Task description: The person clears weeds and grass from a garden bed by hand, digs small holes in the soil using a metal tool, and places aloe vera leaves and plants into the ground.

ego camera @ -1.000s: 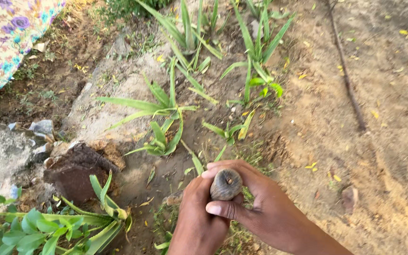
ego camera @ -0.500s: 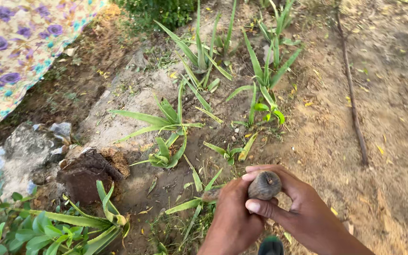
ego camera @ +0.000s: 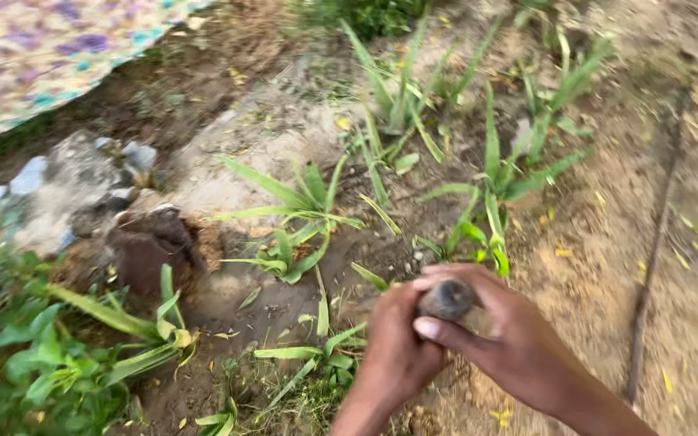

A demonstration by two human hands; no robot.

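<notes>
Wooden handle end (ego camera: 446, 299) between right hand (ego camera: 510, 339) fingers, left hand (ego camera: 397, 355) wrapped below

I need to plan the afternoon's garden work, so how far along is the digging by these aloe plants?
Done: little shows; the soil around the aloe plants looks mostly undisturbed. In hand: the left hand and right hand both grip a wooden tool handle; its lower end is hidden. Left: apparently most of the digging.

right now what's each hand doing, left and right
Left hand: closed around the wooden handle just below its rounded end.
Right hand: closed on the same handle, thumb across.
</notes>
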